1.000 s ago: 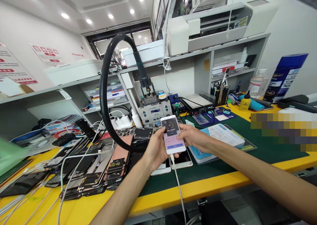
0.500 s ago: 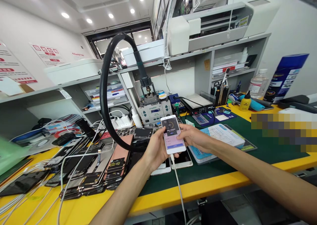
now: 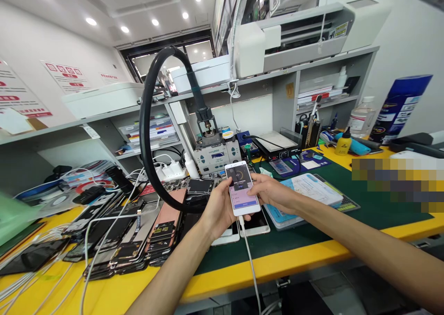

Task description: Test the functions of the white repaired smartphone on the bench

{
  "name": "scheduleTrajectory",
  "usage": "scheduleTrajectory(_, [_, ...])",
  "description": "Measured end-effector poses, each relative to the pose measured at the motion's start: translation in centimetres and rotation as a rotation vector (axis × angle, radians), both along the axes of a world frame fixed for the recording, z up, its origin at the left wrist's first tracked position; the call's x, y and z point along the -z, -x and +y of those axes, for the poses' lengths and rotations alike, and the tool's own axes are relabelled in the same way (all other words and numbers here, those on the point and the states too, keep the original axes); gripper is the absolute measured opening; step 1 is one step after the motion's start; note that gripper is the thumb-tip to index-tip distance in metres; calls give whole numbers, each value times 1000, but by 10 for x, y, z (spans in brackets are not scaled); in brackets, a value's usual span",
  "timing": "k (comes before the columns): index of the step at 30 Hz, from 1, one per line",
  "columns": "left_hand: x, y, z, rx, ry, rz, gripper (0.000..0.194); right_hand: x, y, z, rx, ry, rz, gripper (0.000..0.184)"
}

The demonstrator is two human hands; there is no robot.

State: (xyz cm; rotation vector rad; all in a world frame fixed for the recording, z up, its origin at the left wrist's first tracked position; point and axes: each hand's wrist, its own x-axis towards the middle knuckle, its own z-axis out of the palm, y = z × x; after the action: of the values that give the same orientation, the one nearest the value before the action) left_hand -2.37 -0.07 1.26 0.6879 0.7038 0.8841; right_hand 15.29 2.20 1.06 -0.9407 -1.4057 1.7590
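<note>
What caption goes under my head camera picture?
Left hand holds a lit white phone, right hand touching it, white cable plugged in.

Both hands close together, fingers perhaps curled

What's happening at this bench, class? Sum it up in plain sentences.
A person holds a white phone above a green mat. The left hand cradles it; the right hand is at its other edge, one digit over the lit screen. A white cable is plugged into its lower end. Stacked phone parts lie to the left.
</note>
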Motion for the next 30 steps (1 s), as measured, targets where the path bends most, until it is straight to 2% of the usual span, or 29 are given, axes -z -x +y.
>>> scheduleTrajectory(14, [1, 0, 1, 0, -4, -3, 46, 2, 0, -1, -4, -4, 6, 42])
scheduleTrajectory(30, [3, 0, 1, 13, -29, 19, 51, -3, 1, -3, 16, -5, -28, 48])
